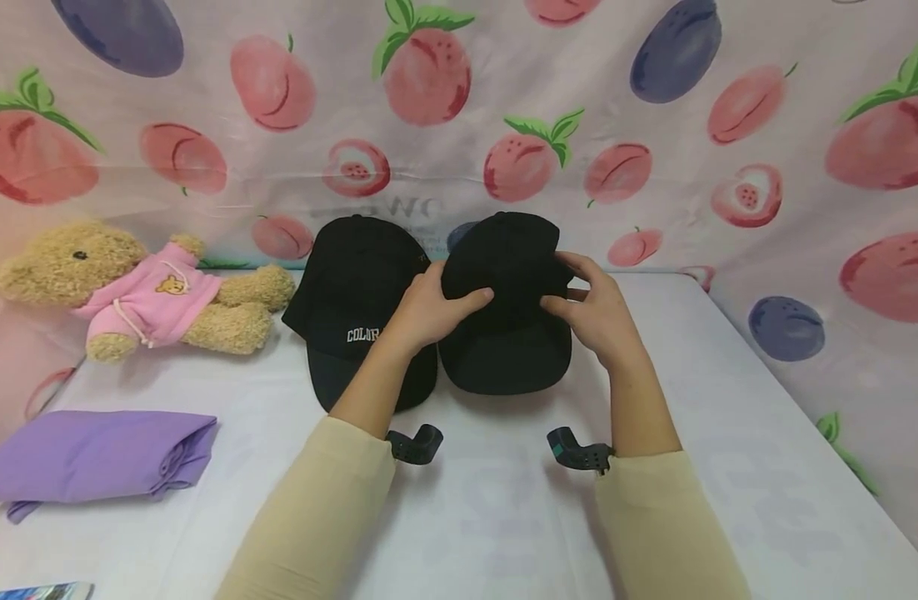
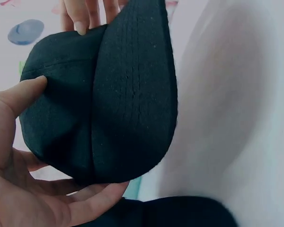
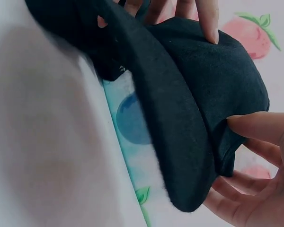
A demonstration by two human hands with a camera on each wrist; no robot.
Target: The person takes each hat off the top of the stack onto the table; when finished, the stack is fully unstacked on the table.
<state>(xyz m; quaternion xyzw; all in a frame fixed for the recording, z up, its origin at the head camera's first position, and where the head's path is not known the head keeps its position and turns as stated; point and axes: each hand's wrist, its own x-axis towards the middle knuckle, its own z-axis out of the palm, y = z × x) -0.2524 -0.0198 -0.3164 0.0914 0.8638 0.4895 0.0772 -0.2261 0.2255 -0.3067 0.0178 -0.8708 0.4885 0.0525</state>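
Both hands hold a plain black baseball cap point(image 1: 507, 333), its brim toward the person. At its left side the left hand point(image 1: 438, 304) grips it, thumb on the front of the crown and fingers behind. My right hand point(image 1: 596, 312) grips the opposite side the same way, thumb pressed to the crown. In the right wrist view the cap point(image 3: 180, 94) is raised over the white table, brim tilted. A second black cap point(image 1: 354, 283) with white lettering lies just left of it, partly covered by the left hand and forearm.
A teddy bear point(image 1: 170, 287) in a pink hoodie lies at the back left. Nearer sits a folded purple cloth point(image 1: 99, 454), with a colourful flat item point(image 1: 42, 592) at the lower left corner. A fruit-print curtain point(image 1: 459, 150) stands behind the white table point(image 1: 489, 508).
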